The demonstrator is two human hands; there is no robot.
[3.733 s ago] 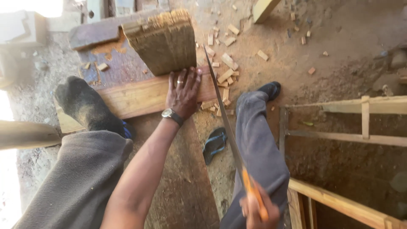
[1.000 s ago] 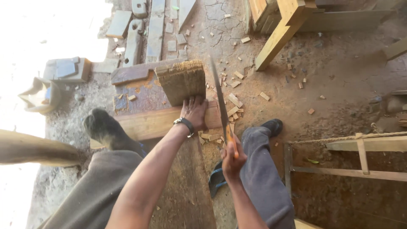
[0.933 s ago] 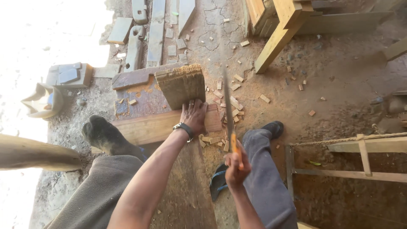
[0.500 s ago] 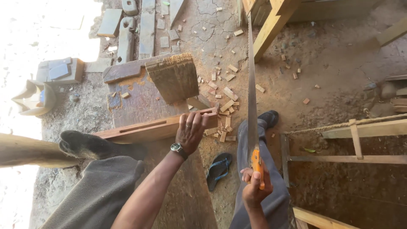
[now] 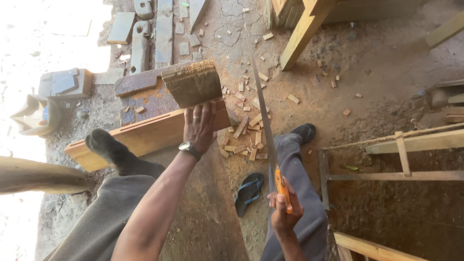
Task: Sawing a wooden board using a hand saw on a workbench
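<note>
Saw (image 5: pixel 263 104) pulled back; right hand (image 5: pixel 285 212) grips handle, left hand (image 5: pixel 199 126) flat on plank (image 5: pixel 145 137); offcuts (image 5: pixel 244 130), sandal (image 5: pixel 249 192) nearby.

I take the long plank (image 5: pixel 145 135) as my landmark. My left hand (image 5: pixel 199 126) lies on its right end, and my socked foot (image 5: pixel 108 147) rests on its left part. Behind the plank sits a block (image 5: pixel 192 85). Right of the plank lie scattered offcuts (image 5: pixel 244 130), and the saw (image 5: pixel 263 116) runs over them, its handle in my right hand (image 5: pixel 284 212). A sandal (image 5: pixel 248 192) lies right of the plank, nearer to me.
</note>
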